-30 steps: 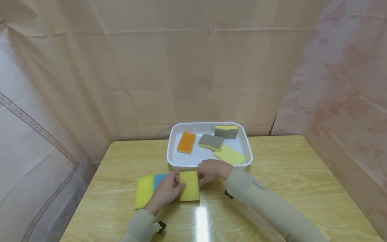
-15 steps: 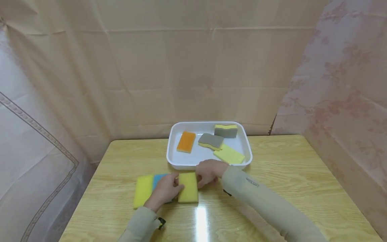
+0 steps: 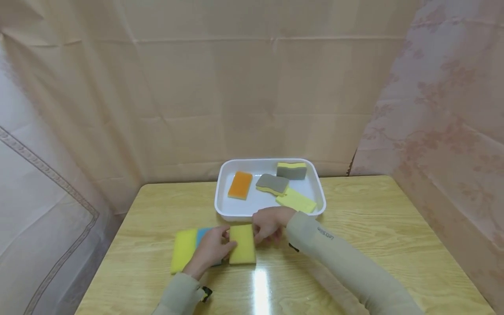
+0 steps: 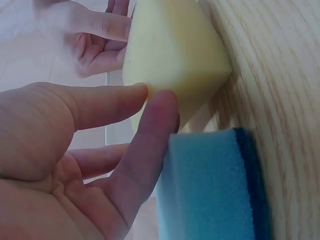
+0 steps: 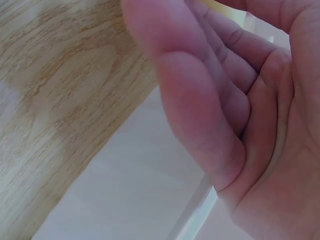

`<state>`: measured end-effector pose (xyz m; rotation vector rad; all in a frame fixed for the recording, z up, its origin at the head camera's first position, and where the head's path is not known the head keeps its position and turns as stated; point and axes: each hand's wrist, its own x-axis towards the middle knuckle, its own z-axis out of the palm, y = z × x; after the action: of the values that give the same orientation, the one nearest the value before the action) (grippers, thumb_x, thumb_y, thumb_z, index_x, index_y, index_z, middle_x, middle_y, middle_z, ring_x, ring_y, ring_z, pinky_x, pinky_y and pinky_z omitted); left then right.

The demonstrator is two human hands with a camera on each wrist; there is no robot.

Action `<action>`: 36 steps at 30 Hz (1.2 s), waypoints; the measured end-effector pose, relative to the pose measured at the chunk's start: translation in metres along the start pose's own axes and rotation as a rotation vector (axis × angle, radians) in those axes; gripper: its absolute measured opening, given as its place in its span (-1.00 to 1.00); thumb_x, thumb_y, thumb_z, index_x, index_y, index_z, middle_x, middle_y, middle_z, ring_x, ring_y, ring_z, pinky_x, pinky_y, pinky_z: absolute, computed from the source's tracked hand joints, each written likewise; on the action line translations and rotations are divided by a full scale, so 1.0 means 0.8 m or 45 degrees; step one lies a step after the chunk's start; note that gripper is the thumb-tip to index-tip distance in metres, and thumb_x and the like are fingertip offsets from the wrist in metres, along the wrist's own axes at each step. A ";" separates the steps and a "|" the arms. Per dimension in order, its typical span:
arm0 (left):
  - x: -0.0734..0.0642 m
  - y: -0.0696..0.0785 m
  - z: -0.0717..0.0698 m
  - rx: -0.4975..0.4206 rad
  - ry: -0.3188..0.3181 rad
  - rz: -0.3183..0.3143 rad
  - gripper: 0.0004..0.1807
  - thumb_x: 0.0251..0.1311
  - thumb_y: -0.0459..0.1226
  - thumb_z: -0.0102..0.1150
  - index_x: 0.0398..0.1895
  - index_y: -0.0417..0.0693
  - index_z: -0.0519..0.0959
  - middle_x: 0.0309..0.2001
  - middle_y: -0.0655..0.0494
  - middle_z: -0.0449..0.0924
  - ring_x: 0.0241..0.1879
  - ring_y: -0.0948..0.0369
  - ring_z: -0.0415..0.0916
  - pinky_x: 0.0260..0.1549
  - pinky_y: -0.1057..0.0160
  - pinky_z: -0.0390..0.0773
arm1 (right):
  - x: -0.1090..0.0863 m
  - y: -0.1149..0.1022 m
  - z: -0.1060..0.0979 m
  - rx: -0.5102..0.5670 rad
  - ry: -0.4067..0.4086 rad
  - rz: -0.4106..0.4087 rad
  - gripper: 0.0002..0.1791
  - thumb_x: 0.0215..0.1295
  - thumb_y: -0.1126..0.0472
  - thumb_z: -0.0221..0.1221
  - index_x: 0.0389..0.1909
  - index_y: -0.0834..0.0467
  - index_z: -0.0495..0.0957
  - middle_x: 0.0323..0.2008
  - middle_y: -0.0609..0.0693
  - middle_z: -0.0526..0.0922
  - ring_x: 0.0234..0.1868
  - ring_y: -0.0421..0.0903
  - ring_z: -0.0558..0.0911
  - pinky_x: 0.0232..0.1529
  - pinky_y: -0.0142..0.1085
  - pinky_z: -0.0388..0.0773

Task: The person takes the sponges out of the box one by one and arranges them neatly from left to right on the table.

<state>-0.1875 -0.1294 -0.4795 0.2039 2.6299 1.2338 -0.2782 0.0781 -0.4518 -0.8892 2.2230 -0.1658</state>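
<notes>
Seating a sponge at the table's middle: my left hand point(image 3: 210, 249) pinches the left edge of a muted yellow sponge point(image 3: 242, 248), thumb over its face; my right hand point(image 3: 271, 222) grips its right edge with curled fingers; the sponge lies just in front of the white tray point(image 3: 235, 208), right of a blue sponge point(image 3: 202, 235), though I cannot tell whether its underside rests fully on the wooden table point(image 3: 374, 249). I judge this to be the placing and aligning step; the next move seems to call for squaring its edges evenly, without squeezing, then loosening both my grips. Count: hands, two; trays, one; sponges, seven in view; of these, three outside the tray, namely the muted yellow one, the blue one and a bright yellow sponge point(image 3: 183, 251); four inside, namely an orange sponge point(image 3: 240, 186), a pale yellow sponge point(image 3: 297, 201), a front grey-and-yellow sponge point(image 3: 271, 183) and a rear grey-and-yellow sponge point(image 3: 291, 172), the last upright on its long edge.
</notes>
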 end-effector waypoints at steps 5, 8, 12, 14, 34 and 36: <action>-0.002 -0.001 0.000 -0.016 0.002 -0.004 -0.78 0.20 -0.40 0.33 -0.14 -0.26 0.54 -0.21 -0.04 0.58 -0.58 0.22 0.57 -0.60 0.24 0.60 | -0.002 -0.003 0.002 0.038 0.012 0.035 -0.69 0.35 0.02 0.17 -0.55 0.04 0.68 -0.63 -0.08 0.70 -0.72 -0.11 0.63 -0.67 -0.32 0.58; -0.003 -0.001 0.001 0.004 0.010 -0.023 -0.56 0.17 -0.41 0.35 0.13 -0.35 0.52 -0.15 -0.08 0.61 -0.57 0.24 0.57 -0.57 0.26 0.62 | -0.003 -0.005 0.003 0.048 0.032 0.064 -0.62 0.37 -0.06 0.12 -0.53 0.05 0.69 -0.63 -0.09 0.70 -0.72 -0.11 0.63 -0.66 -0.30 0.58; -0.003 0.000 0.001 0.033 0.014 -0.050 -0.37 0.15 -0.42 0.37 0.31 -0.40 0.43 -0.10 -0.12 0.63 -0.54 0.26 0.56 -0.51 0.28 0.63 | -0.004 -0.010 0.007 -0.012 0.068 0.092 -0.54 0.43 -0.19 0.10 -0.51 0.01 0.69 -0.62 -0.10 0.70 -0.69 -0.11 0.65 -0.64 -0.30 0.58; -0.003 -0.001 0.002 0.044 0.016 -0.042 -0.37 0.15 -0.43 0.37 0.31 -0.40 0.43 -0.09 -0.14 0.63 -0.52 0.26 0.57 -0.51 0.29 0.63 | -0.004 -0.012 0.011 -0.073 0.108 0.107 -0.53 0.44 -0.23 0.11 -0.51 -0.01 0.68 -0.62 -0.10 0.70 -0.68 -0.11 0.66 -0.64 -0.31 0.56; 0.005 0.002 0.008 0.212 0.034 -0.006 -0.42 0.14 -0.46 0.40 0.25 -0.41 0.48 -0.08 -0.19 0.65 -0.43 0.22 0.59 -0.39 0.22 0.66 | 0.006 -0.021 0.030 -0.421 0.347 0.119 -0.48 0.40 -0.18 0.19 -0.72 -0.02 0.42 -0.67 -0.17 0.42 -0.63 -0.21 0.37 -0.54 -0.31 0.39; 0.006 0.002 0.007 0.214 0.028 0.001 -0.44 0.14 -0.46 0.40 0.23 -0.40 0.50 -0.09 -0.19 0.65 -0.37 0.15 0.63 -0.34 0.15 0.68 | 0.005 -0.023 0.031 -0.399 0.335 0.132 -0.49 0.42 -0.17 0.19 -0.70 -0.02 0.43 -0.66 -0.17 0.43 -0.63 -0.21 0.38 -0.53 -0.31 0.41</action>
<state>-0.1902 -0.1229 -0.4823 0.2212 2.7533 1.0208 -0.2537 0.0650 -0.4657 -0.9587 2.5820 0.1259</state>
